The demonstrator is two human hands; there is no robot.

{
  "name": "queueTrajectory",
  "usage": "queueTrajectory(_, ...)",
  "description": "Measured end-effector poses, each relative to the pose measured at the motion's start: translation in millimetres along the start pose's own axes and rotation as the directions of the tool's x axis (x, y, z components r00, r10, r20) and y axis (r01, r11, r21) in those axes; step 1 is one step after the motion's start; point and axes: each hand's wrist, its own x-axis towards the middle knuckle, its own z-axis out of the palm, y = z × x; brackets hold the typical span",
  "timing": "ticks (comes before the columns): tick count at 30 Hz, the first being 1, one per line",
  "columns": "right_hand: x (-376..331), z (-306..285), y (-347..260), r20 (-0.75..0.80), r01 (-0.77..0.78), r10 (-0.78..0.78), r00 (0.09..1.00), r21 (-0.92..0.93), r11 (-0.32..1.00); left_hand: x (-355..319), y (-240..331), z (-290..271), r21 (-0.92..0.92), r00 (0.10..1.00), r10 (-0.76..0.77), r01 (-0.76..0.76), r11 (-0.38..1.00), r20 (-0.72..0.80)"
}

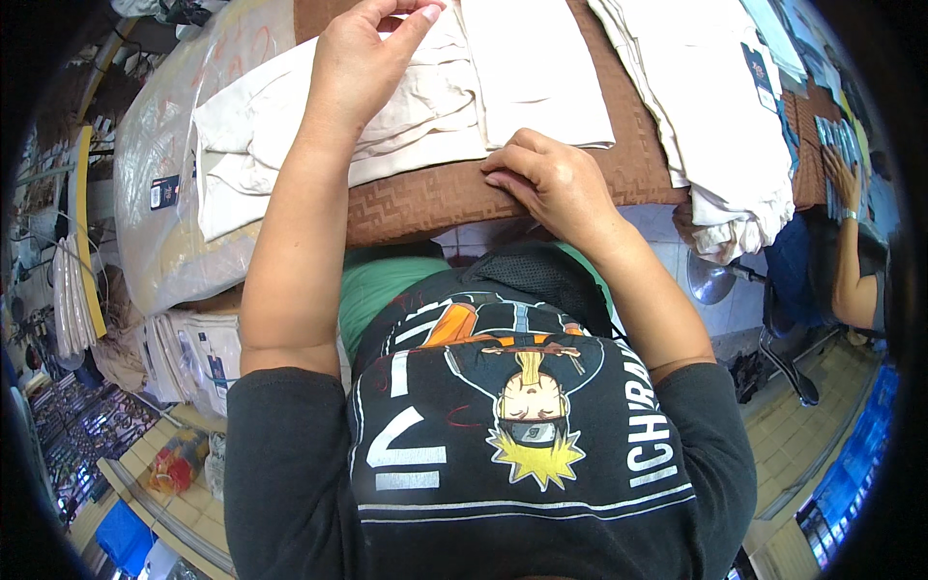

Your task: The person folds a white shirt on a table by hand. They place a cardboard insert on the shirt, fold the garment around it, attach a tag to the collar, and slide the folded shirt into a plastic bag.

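Note:
A cream-white garment [541, 77], apparently trousers, lies on a brown patterned cloth [411, 203]. Its right part is smooth and flat, while the left part [261, 135] is rumpled in folds. Over the far side of it, at the top edge of the picture, my left hand [367, 63] is closed with thumb and fingers drawn together; what they pinch is partly out of the picture. My right hand [556, 184] is at the near hem, its fingers bent and closed at the cloth's edge above the brown cover.
Right of my work lies a pile of white garments [691, 87] with a dark tag [759, 72], hanging over the edge. A plastic-wrapped bundle [155, 232] stands at the left. Beyond the pile, a person's hand [841, 179] rests on blue cloth. A metal stand [710, 275] is below the table.

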Motion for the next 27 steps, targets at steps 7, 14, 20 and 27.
queueTrajectory(7, 6, 13, -6, -0.037, -0.086, 0.084, 0.996, -0.072, 0.994, -13, -35, -11, -0.168, 0.999, 0.015, -0.02, 0.986, -0.033)
queueTrajectory(14, -9, -47, -45, 0.47, -0.044, -0.234, 0.851, 0.508, 0.86, -7, -41, -43, -0.189, 0.998, 0.018, -0.03, 0.982, -0.065)
queueTrajectory(20, 0, -21, -12, -0.157, 0.095, -0.102, 0.982, -0.052, 0.994, 52, -45, -24, -0.045, 0.996, 0.067, -0.065, 0.997, 0.055)
queueTrajectory(27, -1, -10, -7, -0.047, -0.14, 0.14, 0.989, -0.008, 0.99, 81, -40, 11, 0.176, 0.988, 0.077, -0.1, 0.979, 0.134)
